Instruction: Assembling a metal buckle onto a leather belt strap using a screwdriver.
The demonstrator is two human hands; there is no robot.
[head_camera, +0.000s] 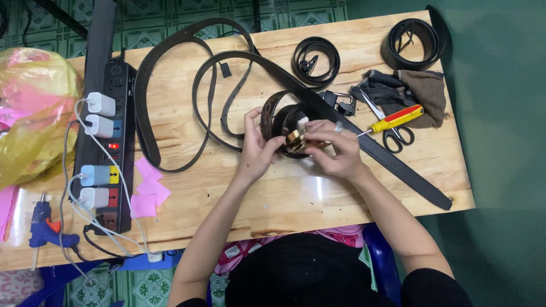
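Two hands were busy mid-table: left hand (pixel 257 149) and right hand (pixel 335 149) both pinched around a gold buckle (pixel 297 142) sitting at the end of a rolled dark belt (pixel 282 116), approx the center of the wooden table (pixel 227 187). Left fingers were clamped on the buckle's left side w/ the thumb up against the coil, right fingers closed over its right side, so both were grasping the same piece. Couldn't tell what exactly was happening under the fingers, too small.

Just right of the hands lay a screwdriver (pixel 392 120) w/ yellow-red handle, its tip pointing at the right hand, crossing over black-handled scissors (pixel 395 133). Behind those was a grey-brown rag (pixel 418 88). Long loose belt (pixel 170 74) looped across the top left of the table, plus 2 more coiled belts: one (pixel 317 59) at top center, another (pixel 412 42) in the far right corner.

Left edge had a black power strip (pixel 114 148) w/ several chargers plugged in and a red light on, pink paper scraps (pixel 149 190) beside it, a blue glue gun (pixel 44 224) near the front corner, and a yellow plastic bag (pixel 34 108) at far left
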